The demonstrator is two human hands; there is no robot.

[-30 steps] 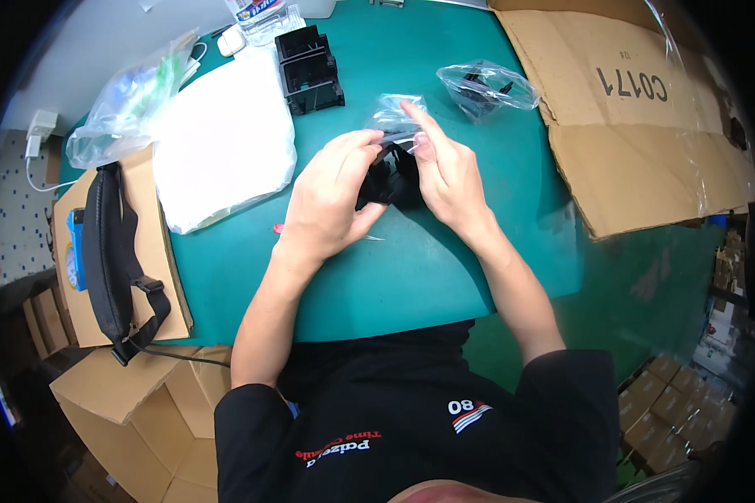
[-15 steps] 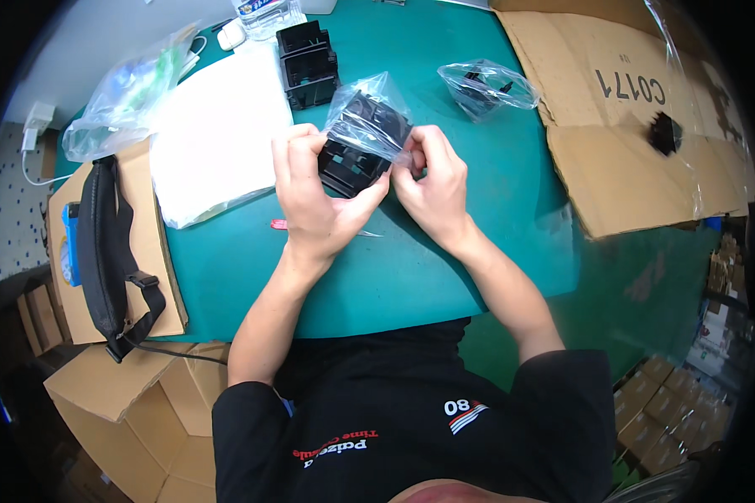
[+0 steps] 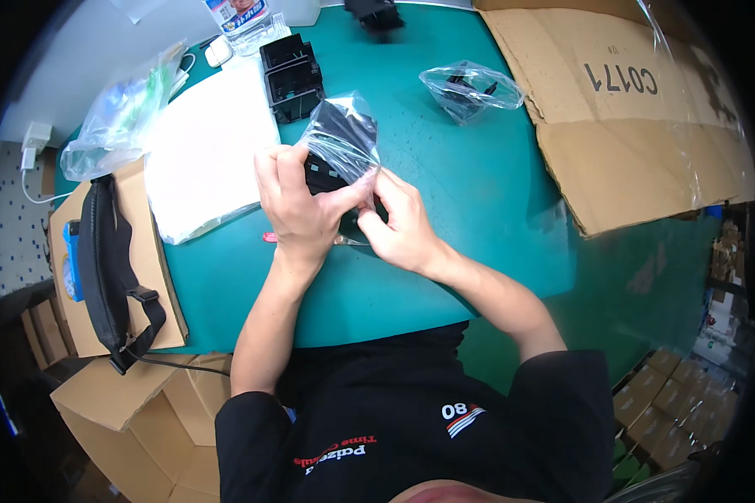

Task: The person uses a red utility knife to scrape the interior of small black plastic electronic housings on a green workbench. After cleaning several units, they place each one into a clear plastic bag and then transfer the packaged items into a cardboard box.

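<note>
Left hand (image 3: 300,208) holds a black, box-like plastic part (image 3: 324,173), partly covered by a clear plastic bag (image 3: 345,132), over the flat green tabletop (image 3: 470,193). Right hand (image 3: 404,225) is narrowed at the bag's edge; its exact hold cannot be told. Steady support and light, even film tension appear advisable.

At 11 o'clock on the counter (image 3: 486,214) is a bottle (image 3: 245,25), with a white case (image 3: 219,51) (small and rounded) just beside it. A plug (image 3: 36,138) shows at 10 o'clock. At 9, a pouch (image 3: 99,264) lies on cardboard (image 3: 155,251). Stacked cartons (image 3: 658,402) sit at 4, an open box (image 3: 134,419) at 8.
</note>
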